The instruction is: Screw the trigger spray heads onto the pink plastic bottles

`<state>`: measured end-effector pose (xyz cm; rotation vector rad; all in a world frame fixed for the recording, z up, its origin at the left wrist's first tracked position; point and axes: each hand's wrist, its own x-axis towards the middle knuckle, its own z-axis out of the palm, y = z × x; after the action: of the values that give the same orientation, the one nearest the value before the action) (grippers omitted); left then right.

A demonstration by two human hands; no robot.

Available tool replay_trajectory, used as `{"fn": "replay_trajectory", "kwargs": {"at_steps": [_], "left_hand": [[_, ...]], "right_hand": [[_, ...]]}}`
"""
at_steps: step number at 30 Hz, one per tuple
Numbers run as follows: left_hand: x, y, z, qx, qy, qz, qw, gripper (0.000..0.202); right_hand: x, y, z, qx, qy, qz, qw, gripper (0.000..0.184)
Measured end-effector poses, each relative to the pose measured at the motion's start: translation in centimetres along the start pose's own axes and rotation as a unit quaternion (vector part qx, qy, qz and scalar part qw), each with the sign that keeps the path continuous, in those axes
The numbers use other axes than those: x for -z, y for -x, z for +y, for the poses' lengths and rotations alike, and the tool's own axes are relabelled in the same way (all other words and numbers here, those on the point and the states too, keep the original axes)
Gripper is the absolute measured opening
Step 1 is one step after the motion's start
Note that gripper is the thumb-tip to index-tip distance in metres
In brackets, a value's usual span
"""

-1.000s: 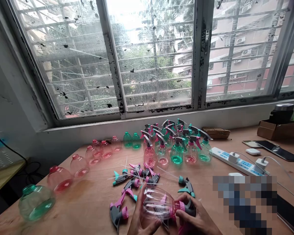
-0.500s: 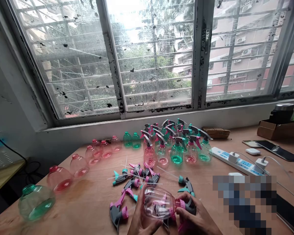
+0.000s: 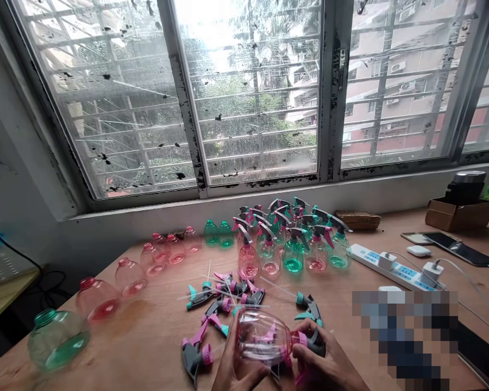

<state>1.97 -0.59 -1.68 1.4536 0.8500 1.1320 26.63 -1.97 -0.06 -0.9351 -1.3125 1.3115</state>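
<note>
A clear pink spray bottle (image 3: 261, 335) lies on its side in the air, its neck pointing right. Around its body are the fingers of my left hand (image 3: 238, 361), closed on it. My right hand (image 3: 324, 358) pinches the pink collar of a grey trigger sprayer (image 3: 299, 339) at the bottle's neck. How far the collar is threaded, I cannot tell. Just left of my hands lies a loose pink-and-grey trigger sprayer (image 3: 195, 353). Several more loose sprayers (image 3: 224, 304) with thin tubes are heaped behind the bottle, and a green-and-grey one (image 3: 308, 308) rests to the right.
Open-necked bottles line the left side, with a green bottle (image 3: 59, 339) nearest. Fitted spray bottles (image 3: 293, 255) stand grouped near the window wall. On the right are a power strip (image 3: 395, 269), phones (image 3: 460, 248), and a cardboard box (image 3: 460, 214). A blurred patch covers the lower right.
The view has shifted very slightly. Both hands keep the same hold on the bottle and its sprayer, with no clear movement between them.
</note>
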Motion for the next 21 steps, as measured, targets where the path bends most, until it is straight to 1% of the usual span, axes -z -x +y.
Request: {"fn": "replay_trajectory", "kwargs": {"at_steps": [5,8,10,12,14,16,19,21], "left_hand": [[-0.4,0.0,-0.3,-0.051,-0.032,0.051,0.997,0.101],[-0.2,0.0,0.2,-0.05,-0.036,0.029,0.998,0.107],[-0.1,-0.1,0.8,-0.038,-0.013,0.021,0.999,0.111],[-0.2,-0.1,1.4,-0.018,0.025,0.021,0.999,0.109],[-0.4,-0.1,2.1,0.002,0.056,0.011,0.998,0.109],[-0.7,0.0,2.6,0.012,0.057,0.0,0.998,0.11],[-0.9,0.1,3.0,0.002,0.039,0.0,0.999,0.105],[-1.0,0.3,3.0,-0.014,0.037,-0.005,0.999,0.102]], "right_hand": [[-0.1,0.0,0.0,0.003,-0.012,0.003,1.0,0.043],[0.0,0.0,0.1,0.007,-0.003,-0.002,1.0,0.043],[0.1,0.0,0.2,0.017,0.011,-0.004,1.0,0.044],[0.1,0.0,0.2,0.021,0.023,-0.003,1.0,0.045],[0.1,0.0,0.2,0.011,0.021,-0.004,1.0,0.044],[0.1,0.0,0.2,-0.003,0.002,-0.003,1.0,0.044],[0.0,0.0,0.4,-0.006,-0.037,0.005,0.999,0.044],[0.0,-0.1,0.5,-0.001,-0.043,0.01,0.999,0.044]]}}
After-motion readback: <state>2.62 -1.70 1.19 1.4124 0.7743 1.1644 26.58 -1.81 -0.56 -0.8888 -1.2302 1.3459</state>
